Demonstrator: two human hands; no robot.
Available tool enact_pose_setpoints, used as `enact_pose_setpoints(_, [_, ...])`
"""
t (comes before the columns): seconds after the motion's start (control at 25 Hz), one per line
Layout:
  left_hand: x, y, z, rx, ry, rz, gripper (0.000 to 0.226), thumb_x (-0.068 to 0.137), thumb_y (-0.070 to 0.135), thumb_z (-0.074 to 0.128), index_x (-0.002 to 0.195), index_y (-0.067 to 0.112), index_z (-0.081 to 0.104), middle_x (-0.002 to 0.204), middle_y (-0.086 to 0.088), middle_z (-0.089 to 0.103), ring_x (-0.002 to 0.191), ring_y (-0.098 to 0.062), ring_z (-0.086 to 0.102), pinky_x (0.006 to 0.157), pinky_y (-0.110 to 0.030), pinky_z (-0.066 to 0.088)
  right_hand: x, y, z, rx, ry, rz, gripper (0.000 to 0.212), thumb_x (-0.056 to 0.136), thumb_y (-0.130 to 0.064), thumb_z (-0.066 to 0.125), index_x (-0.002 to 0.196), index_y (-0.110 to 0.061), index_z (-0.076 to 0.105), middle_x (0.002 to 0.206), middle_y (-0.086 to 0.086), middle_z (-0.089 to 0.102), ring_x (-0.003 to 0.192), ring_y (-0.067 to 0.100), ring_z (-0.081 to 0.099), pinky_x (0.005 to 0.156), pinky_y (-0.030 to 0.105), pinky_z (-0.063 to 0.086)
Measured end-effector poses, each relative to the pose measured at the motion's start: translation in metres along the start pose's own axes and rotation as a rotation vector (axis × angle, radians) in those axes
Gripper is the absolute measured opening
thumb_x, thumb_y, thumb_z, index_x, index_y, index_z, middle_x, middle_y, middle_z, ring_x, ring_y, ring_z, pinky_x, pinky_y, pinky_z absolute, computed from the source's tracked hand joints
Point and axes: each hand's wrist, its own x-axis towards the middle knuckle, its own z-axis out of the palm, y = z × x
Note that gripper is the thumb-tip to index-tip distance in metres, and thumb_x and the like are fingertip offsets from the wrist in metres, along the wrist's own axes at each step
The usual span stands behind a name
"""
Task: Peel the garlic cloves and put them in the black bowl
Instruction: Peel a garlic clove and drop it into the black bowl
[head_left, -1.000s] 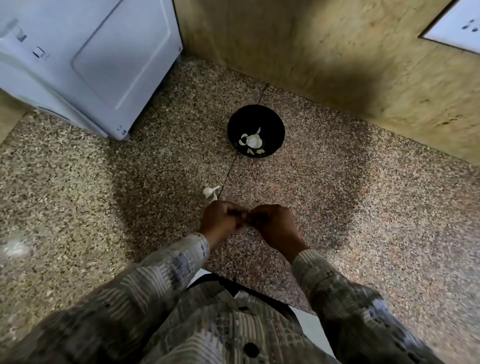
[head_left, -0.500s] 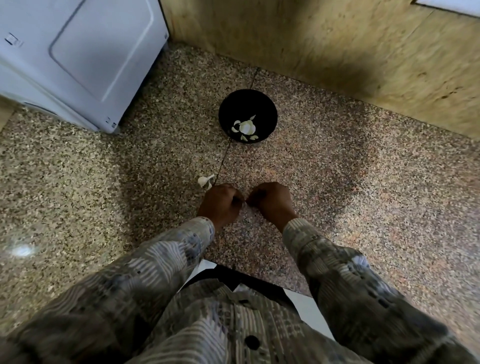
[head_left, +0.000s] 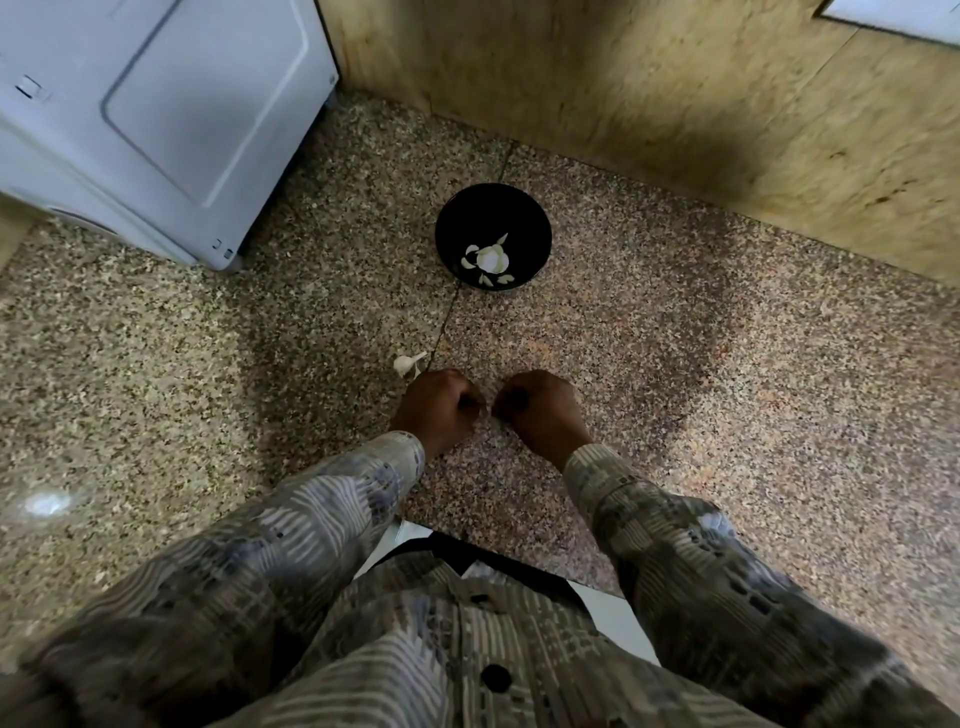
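Observation:
A black bowl stands on the speckled stone counter, with a garlic bulb and several pale garlic pieces inside it. My left hand and my right hand are curled close together in front of the bowl, fingertips nearly meeting. A small pale sliver of a garlic clove shows between them; most of it is hidden by my fingers. A loose white garlic skin scrap lies just beyond my left hand.
A white appliance stands at the back left. A tan stone wall runs behind the bowl. A seam crosses the counter from the bowl toward my left hand. Patterned sleeves fill the foreground.
My hands, pressed together a second ago, have drawn slightly apart. The view has shifted a little; bowl and skin scrap stay where they were.

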Motion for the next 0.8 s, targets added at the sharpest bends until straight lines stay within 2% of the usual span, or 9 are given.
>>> enact_pose_setpoints(0.2, [-0.005,0.007,-0.007,-0.151,0.034,-0.137,0.011,0.088,0.025,0.076,0.096,0.020,0.080,0.092,0.003,0.077,0.085,-0.012,0.071,0.081,-0.033,0.059,-0.007,-0.001,0.010,0.148,0.024,0.026,0.014,0.096,-0.026,0.062,0.091,-0.022,0.074,0.086,0.003,0.074,0.078,0.024,0.069,0.070,0.040,0.059])
enact_pose_setpoints(0.32, [-0.017,0.018,-0.010,-0.275,0.083,-0.159,0.012,0.087,0.030,0.076,0.095,0.021,0.078,0.089,0.006,0.077,0.084,-0.009,0.071,0.080,-0.035,0.059,-0.021,-0.002,-0.002,0.476,0.040,0.101,0.011,0.098,-0.019,0.067,0.097,-0.019,0.078,0.086,0.005,0.077,0.070,0.015,0.067,0.061,0.031,0.054])
enact_pose_setpoints(0.44, [-0.031,0.037,-0.014,-0.507,0.158,-0.292,0.020,0.078,0.042,0.076,0.085,0.024,0.077,0.077,0.005,0.076,0.074,-0.017,0.073,0.071,-0.044,0.061,-0.036,-0.009,-0.023,0.794,-0.078,0.070,0.009,0.096,-0.018,0.071,0.098,-0.013,0.078,0.092,0.011,0.078,0.081,0.019,0.071,0.072,0.032,0.056])
enact_pose_setpoints(0.56, [-0.042,0.059,-0.019,-0.656,0.208,-0.318,0.007,0.086,0.027,0.077,0.086,0.020,0.077,0.077,-0.001,0.076,0.077,-0.026,0.074,0.073,-0.047,0.063,-0.047,-0.013,-0.044,0.798,-0.103,-0.015,0.008,0.093,-0.015,0.074,0.098,-0.011,0.078,0.092,0.012,0.079,0.085,0.025,0.073,0.078,0.040,0.059])
enact_pose_setpoints(0.68, [-0.054,0.087,-0.029,-0.901,0.219,-0.337,0.005,0.093,0.008,0.071,0.094,0.010,0.075,0.086,-0.007,0.078,0.087,-0.029,0.075,0.073,-0.037,0.063,-0.059,-0.014,-0.064,0.875,-0.114,0.011,0.007,0.095,-0.006,0.069,0.098,-0.004,0.075,0.095,0.019,0.077,0.083,0.027,0.072,0.075,0.039,0.057])
enact_pose_setpoints(0.76, [-0.062,0.106,-0.035,-0.986,0.229,-0.328,0.007,0.094,0.003,0.068,0.095,0.005,0.074,0.088,-0.010,0.078,0.087,-0.027,0.075,0.074,-0.033,0.061,-0.070,-0.014,-0.075,0.784,-0.048,-0.120,0.007,0.095,-0.005,0.068,0.095,-0.005,0.074,0.091,0.019,0.076,0.079,0.020,0.070,0.072,0.034,0.055])
enact_pose_setpoints(0.8, [-0.067,0.114,-0.035,-0.987,0.251,-0.315,0.007,0.094,0.003,0.069,0.093,0.004,0.075,0.087,-0.011,0.078,0.085,-0.026,0.075,0.076,-0.036,0.061,-0.075,-0.012,-0.080,0.604,0.060,-0.272,0.007,0.094,-0.006,0.067,0.094,-0.007,0.075,0.087,0.015,0.076,0.077,0.016,0.069,0.071,0.031,0.054])
